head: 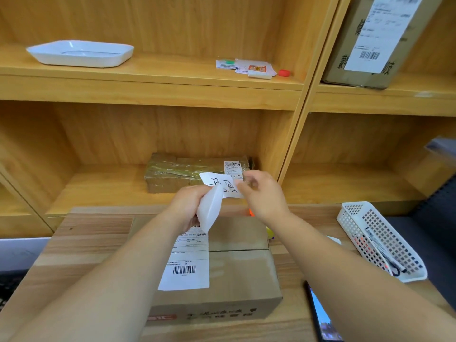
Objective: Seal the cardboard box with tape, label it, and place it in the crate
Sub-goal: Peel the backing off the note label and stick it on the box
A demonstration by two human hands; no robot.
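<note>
Label (222,185): thin, floppy, probably sticky. Your left hand (187,206) grips the backing (209,211); right hand (261,193) fingers pinch its right edge. Handle edges only.

the cardboard box (241,272) is matt brown and faintly fibrous, with a smooth white paper label (187,265) stuck flat on its top. the table (81,243) shows pale wood grain with a dull finish. the shelves (148,85) are a warmer, smoother wood-look board with a slight sheen. the handwritten slip (223,185) is thin matt paper, and the backing sheet (209,208) looks slick and faintly translucent. the tray (81,60) is glossy white plastic, the basket (380,240) matt perforated plastic. the parcel (187,171) is cardboard under shiny, wrinkled clear tape.
</note>
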